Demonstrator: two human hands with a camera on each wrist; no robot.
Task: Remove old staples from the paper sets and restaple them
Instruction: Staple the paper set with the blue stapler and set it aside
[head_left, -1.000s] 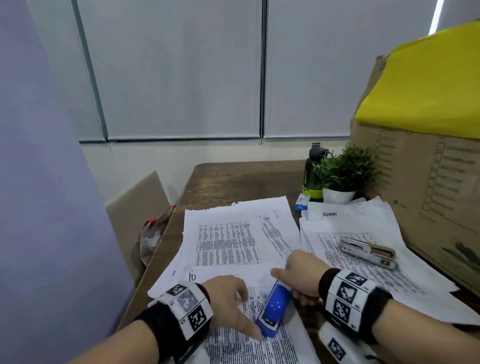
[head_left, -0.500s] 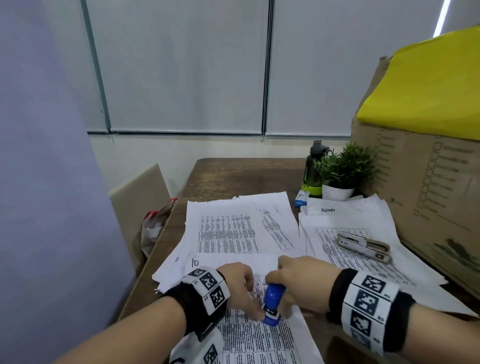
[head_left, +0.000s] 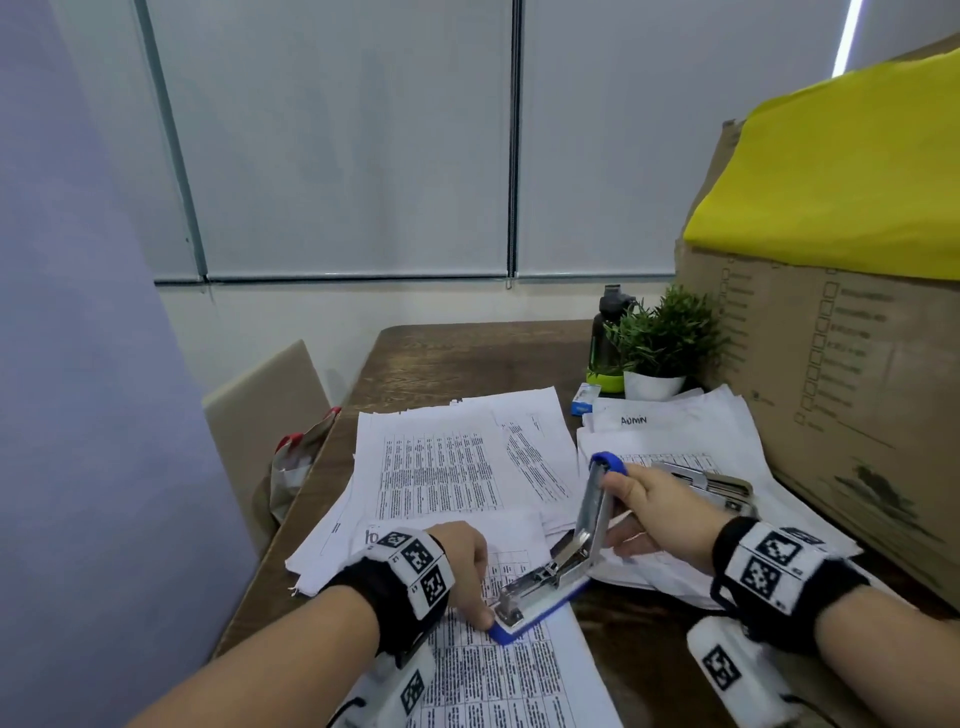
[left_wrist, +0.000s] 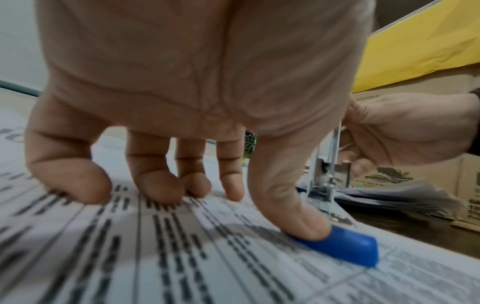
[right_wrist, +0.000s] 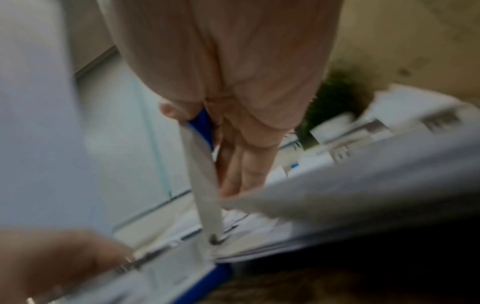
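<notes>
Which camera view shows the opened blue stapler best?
The head view: the whole stapler shows, base flat on the paper, top swung up in the right hand. The left wrist view shows only the blue front tip under the left hand's thumb. The right wrist view is blurred.

Two hands: left hand (head_left: 462, 566), right hand (head_left: 660, 512). Two staplers: one blue stapler (head_left: 550, 582), swung open, and one metal stapler (head_left: 711, 480) on the right papers. One desk (head_left: 467, 358). Three spreads of printed paper sets: near (head_left: 498, 675), middle (head_left: 447, 462), right (head_left: 691, 431). One potted plant (head_left: 660, 338). One bottle (head_left: 605, 332). One small blue box (head_left: 586, 399). One cardboard box (head_left: 841, 374). One chair (head_left: 265, 410).
</notes>
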